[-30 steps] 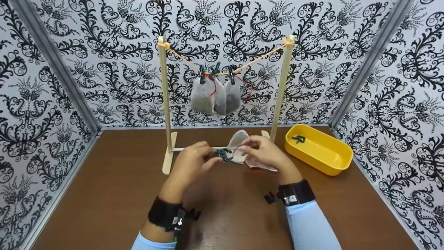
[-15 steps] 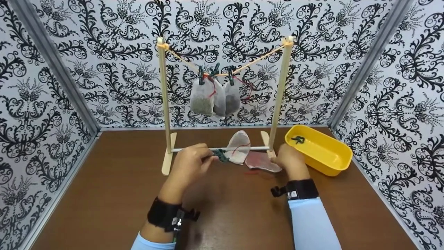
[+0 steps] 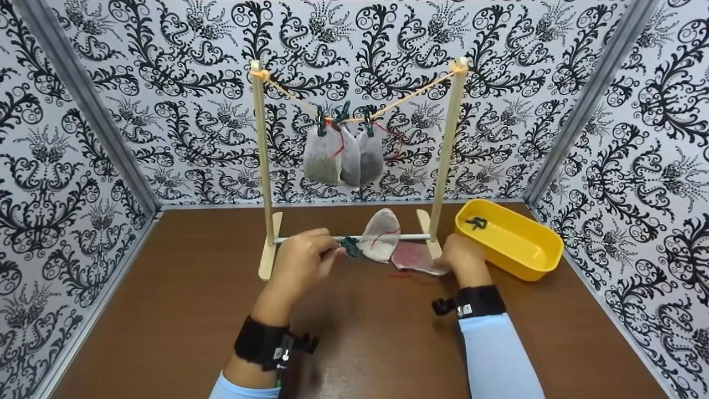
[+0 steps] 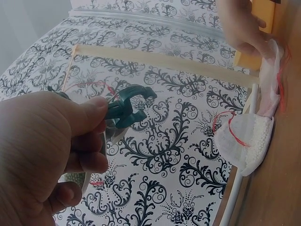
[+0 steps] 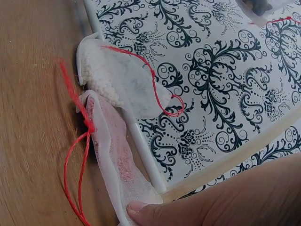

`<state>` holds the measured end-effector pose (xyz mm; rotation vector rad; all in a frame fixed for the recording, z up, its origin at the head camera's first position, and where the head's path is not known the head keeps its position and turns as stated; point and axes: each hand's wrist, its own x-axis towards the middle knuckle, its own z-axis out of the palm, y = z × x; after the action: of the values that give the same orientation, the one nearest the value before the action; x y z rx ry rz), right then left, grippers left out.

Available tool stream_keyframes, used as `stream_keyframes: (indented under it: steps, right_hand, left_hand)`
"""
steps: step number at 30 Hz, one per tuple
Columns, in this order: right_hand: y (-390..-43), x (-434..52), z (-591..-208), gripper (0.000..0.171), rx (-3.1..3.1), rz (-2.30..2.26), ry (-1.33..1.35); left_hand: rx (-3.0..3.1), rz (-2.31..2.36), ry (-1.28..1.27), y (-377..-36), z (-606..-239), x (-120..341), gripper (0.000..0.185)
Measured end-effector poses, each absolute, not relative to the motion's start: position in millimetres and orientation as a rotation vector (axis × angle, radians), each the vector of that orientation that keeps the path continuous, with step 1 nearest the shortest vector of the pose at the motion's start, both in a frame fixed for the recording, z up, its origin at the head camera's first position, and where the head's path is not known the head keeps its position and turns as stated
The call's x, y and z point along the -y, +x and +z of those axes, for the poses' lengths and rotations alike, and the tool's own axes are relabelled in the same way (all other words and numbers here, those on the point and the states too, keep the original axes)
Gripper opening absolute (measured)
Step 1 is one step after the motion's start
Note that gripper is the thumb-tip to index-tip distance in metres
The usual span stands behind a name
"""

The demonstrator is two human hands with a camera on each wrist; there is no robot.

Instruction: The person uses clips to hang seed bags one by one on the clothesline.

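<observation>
My left hand [image 3: 337,252] pinches a green clothespin [image 3: 350,246] just in front of the wooden rack's bottom rod [image 3: 410,237]; the left wrist view shows the clothespin [image 4: 127,106] between thumb and fingers. A white mesh pouch [image 3: 382,235] with red string leans against that rod, just right of the clip. My right hand [image 3: 446,260] is at the right end of a pink pouch [image 3: 412,257] lying flat on the table. In the right wrist view a fingertip [image 5: 155,212] holds the pink pouch [image 5: 115,160] by its end, with the white pouch [image 5: 117,80] beyond.
The wooden rack [image 3: 263,166] carries a string with three filled pouches [image 3: 343,155] clipped at its middle. A yellow tub [image 3: 515,246] at the right holds one green clip [image 3: 476,223]. Patterned walls close in the brown table [image 3: 183,310] on three sides.
My right hand let go of the white pouch and moved right to the pink pouch. The white pouch now leans on the rod. The left hand kept the clothespin, barely moving.
</observation>
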<state>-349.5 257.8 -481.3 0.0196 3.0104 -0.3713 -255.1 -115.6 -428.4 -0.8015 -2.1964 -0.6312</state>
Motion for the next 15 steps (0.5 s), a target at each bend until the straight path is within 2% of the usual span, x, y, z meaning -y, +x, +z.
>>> stream_keyframes:
  steps: [6,15]
  right_hand:
    - [-347,-257,-470,0.019,-2.991,-0.431,0.004]
    - [-330,-246,-419,0.026,-3.024,-0.844,-0.021]
  left_hand:
    - [2.211,-0.636,-0.792,-253,-430,118,0.019]
    - [2.215,-0.653,-0.826,-255,-430,119,0.017]
